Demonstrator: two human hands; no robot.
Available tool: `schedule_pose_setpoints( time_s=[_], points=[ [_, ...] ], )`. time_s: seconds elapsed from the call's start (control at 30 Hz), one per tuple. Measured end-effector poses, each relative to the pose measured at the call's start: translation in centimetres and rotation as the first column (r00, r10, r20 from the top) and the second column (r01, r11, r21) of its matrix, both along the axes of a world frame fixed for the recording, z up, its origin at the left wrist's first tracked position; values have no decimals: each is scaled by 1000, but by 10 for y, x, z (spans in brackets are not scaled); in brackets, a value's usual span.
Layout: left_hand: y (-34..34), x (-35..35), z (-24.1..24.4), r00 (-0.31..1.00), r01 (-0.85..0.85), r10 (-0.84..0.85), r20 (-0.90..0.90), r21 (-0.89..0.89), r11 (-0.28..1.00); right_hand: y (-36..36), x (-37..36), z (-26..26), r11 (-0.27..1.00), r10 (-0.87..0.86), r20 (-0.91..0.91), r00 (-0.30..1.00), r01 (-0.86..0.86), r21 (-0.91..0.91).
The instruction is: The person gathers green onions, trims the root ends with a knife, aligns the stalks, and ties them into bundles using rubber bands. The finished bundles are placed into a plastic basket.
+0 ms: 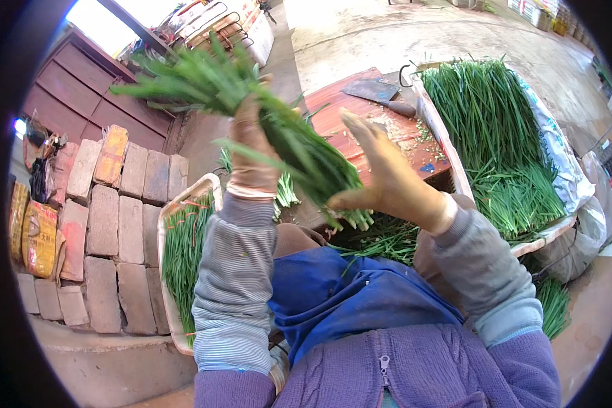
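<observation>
My left hand (252, 145), in a thin glove, grips a thick bunch of garlic chives (306, 148) around its middle. The leaf end is blurred and points up to the left; the pale stem ends point down to the right. My right hand (387, 176), in a yellowish glove, has its fingers spread beside the stem ends. Its thumb overlaps them in view, and I cannot tell whether it touches. Beyond the right hand, a cleaver (375, 93) with a wooden handle lies on a reddish wooden board (331, 104) scattered with stem trimmings.
On my right stands a white crate (446, 148) of loose chives (482, 112), with a plastic sheet (556, 148) along its side. A white basket (167, 290) at my left holds tied chives (183, 260). Stacked bricks (102, 219) stand farther left. Loose leaves (382, 245) lie between my knees.
</observation>
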State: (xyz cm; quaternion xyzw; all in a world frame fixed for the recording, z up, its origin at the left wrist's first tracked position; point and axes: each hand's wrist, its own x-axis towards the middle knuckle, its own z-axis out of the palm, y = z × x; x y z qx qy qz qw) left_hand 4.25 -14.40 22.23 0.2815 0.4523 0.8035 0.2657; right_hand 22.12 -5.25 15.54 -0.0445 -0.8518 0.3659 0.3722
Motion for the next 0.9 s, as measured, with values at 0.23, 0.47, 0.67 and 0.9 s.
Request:
schedule_pose_setpoints(
  time_s=[0.23,0.47,0.67,0.9],
  points=[
    [20,30,17,942,307,-319,-100,-118,944,23,-30,10,921,195,105,975,-145,-362],
    [-1,35,-1,871,490,-482,91,-106,865,34,-13,23,465,759,127,638,-395,-792],
    [-58,0,-57,956,97,-66,286,-94,991,-4,-7,-64,466,817,157,555,-474,-747],
    [-160,-59,-115,860,-236,280,427,-155,959,-31,50,-128,895,443,689,573,-246,-371]
  ],
)
